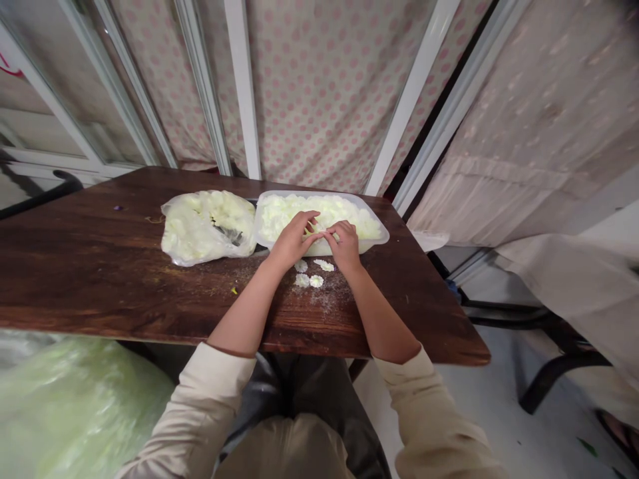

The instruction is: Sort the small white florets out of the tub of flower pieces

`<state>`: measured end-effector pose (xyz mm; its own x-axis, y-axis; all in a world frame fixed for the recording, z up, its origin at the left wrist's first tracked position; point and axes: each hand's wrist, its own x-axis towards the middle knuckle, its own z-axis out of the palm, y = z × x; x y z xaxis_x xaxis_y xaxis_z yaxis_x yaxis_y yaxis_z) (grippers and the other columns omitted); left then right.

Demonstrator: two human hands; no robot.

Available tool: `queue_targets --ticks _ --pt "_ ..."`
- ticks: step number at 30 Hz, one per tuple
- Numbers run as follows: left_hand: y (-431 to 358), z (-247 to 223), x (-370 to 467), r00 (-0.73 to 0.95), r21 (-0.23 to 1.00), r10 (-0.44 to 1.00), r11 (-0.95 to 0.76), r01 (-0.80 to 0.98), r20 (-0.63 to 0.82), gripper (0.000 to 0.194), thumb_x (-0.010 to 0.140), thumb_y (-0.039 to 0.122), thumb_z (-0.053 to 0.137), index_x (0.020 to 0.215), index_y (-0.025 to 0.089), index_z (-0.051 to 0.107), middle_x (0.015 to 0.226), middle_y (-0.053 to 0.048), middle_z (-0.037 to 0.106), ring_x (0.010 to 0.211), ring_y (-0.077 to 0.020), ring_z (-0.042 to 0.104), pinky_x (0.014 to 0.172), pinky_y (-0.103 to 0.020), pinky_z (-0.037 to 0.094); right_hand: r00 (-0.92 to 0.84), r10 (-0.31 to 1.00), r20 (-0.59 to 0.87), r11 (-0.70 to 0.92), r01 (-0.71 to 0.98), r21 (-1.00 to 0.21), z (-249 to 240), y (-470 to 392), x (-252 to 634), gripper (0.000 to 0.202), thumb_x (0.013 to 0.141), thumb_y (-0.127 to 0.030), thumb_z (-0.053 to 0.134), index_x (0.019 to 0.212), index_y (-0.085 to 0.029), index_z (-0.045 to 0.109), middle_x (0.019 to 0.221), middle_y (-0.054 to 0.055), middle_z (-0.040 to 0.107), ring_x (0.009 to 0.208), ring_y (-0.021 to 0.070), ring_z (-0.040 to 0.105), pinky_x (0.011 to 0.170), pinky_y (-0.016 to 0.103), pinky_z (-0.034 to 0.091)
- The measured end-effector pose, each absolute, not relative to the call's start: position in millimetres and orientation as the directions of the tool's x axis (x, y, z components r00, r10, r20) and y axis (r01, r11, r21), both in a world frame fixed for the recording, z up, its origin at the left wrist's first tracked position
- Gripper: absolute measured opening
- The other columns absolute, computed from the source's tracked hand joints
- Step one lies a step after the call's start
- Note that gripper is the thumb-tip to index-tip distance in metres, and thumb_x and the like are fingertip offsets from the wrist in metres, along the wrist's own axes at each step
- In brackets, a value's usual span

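Both hands meet over the front rim of a translucent plastic tub [372,245] heaped with pale yellow-green, flower-like pieces [284,207]. My left hand [294,238] is curled, its thumb reaching to the fingertips of my right hand [344,243]. The right fingers are pinched together. Whatever lies between the fingertips is too small to make out. Below the hands, several small, pale frilly flower-like pieces [316,281] lie on the dark wooden table [190,299], amid scattered fine white specks.
Left of the tub sits a clear plastic bag [210,226] of similar pale pieces, its mouth open. A large greenish plastic bag [84,406] stands below the table at left. Black chair parts [554,372] show at right. Behind the table hangs a dotted curtain [324,93].
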<state>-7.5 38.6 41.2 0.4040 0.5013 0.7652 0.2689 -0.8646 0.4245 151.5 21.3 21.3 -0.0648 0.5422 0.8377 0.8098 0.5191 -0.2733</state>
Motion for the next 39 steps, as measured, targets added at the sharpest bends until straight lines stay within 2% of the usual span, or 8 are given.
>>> queue_targets --ticks 5,11,14,18,23,29,34,39 --pt "38 47 -11 0.470 0.395 0.473 -0.881 0.260 0.745 0.014 0.084 0.027 0.052 0.092 0.017 0.058 0.086 -0.004 0.054 0.079 -0.0139 0.053 0.071 -0.027 0.045 -0.037 0.554 0.831 0.479 0.831 -0.283 23 19 151 0.032 0.084 -0.042 0.050 0.062 -0.020 0.043 0.061 -0.002 0.049 0.068 0.0154 0.046 0.070 0.029 0.032" --pt "37 46 -10 0.444 0.359 0.462 -0.884 0.299 0.768 0.013 0.087 0.021 0.046 0.086 0.016 0.058 0.082 -0.004 0.054 0.079 -0.0142 0.053 0.071 -0.027 0.044 0.114 0.567 0.816 0.240 0.924 -0.297 19 18 153 0.027 0.084 -0.040 0.049 0.066 -0.020 0.046 0.065 0.000 0.052 0.073 0.0175 0.047 0.076 0.034 0.028" --pt "37 45 -9 0.477 0.313 0.447 -0.888 0.335 0.757 0.013 0.087 0.020 0.045 0.087 0.016 0.057 0.083 -0.004 0.053 0.080 -0.0147 0.052 0.071 -0.028 0.044 0.151 0.569 0.808 0.199 0.928 -0.315 20 16 152 0.015 0.083 -0.034 0.048 0.087 -0.020 0.053 0.083 0.004 0.058 0.085 0.0217 0.049 0.079 0.037 0.028" --pt "36 45 -9 0.472 0.265 0.446 -0.877 0.401 0.760 0.013 0.087 0.020 0.045 0.089 0.016 0.057 0.088 -0.006 0.052 0.085 -0.0165 0.051 0.075 -0.029 0.044 0.102 0.542 0.834 0.246 0.930 -0.274 24 10 147 0.046 0.080 -0.030 0.047 0.124 -0.020 0.040 0.117 0.011 0.050 0.108 0.0257 0.042 0.085 0.040 0.028" --pt "38 44 -9 0.461 0.230 0.454 -0.856 0.462 0.762 0.014 0.087 0.023 0.044 0.087 0.016 0.057 0.087 -0.006 0.056 0.085 -0.0181 0.050 0.077 -0.031 0.042 -0.075 0.595 0.801 0.298 0.945 -0.133 25 8 144 0.019 0.085 -0.026 0.046 0.097 -0.026 0.061 0.101 0.004 0.060 0.102 0.0215 0.046 0.086 0.039 0.023" --pt "40 42 -8 0.436 0.258 0.459 -0.858 0.445 0.774 0.015 0.088 0.022 0.044 0.080 0.017 0.055 0.078 -0.005 0.058 0.078 -0.0181 0.050 0.073 -0.032 0.040 0.037 0.638 0.769 0.215 0.951 -0.224 20 15 146 0.022 0.089 -0.023 0.043 0.093 -0.025 0.065 0.080 0.002 0.061 0.087 0.0176 0.050 0.082 0.036 0.022" --pt "39 46 -10 0.367 0.303 0.470 -0.852 0.426 0.803 0.014 0.087 0.025 0.046 0.080 0.017 0.056 0.079 -0.005 0.060 0.078 -0.0176 0.051 0.074 -0.031 0.041 0.215 0.610 0.762 0.152 0.913 -0.379 22 17 152 0.029 0.085 -0.020 0.041 0.108 -0.023 0.057 0.091 0.005 0.060 0.091 0.0202 0.049 0.083 0.037 0.025" --pt "41 45 -10 0.413 0.291 0.465 -0.861 0.417 0.783 0.015 0.087 0.027 0.047 0.083 0.017 0.058 0.081 -0.004 0.062 0.079 -0.0178 0.052 0.077 -0.033 0.041 0.005 0.641 0.768 0.292 0.923 -0.250 29 8 149 0.049 0.073 -0.017 0.050 0.121 -0.025 0.048 0.111 0.007 0.051 0.104 0.0251 0.042 0.084 0.040 0.027"
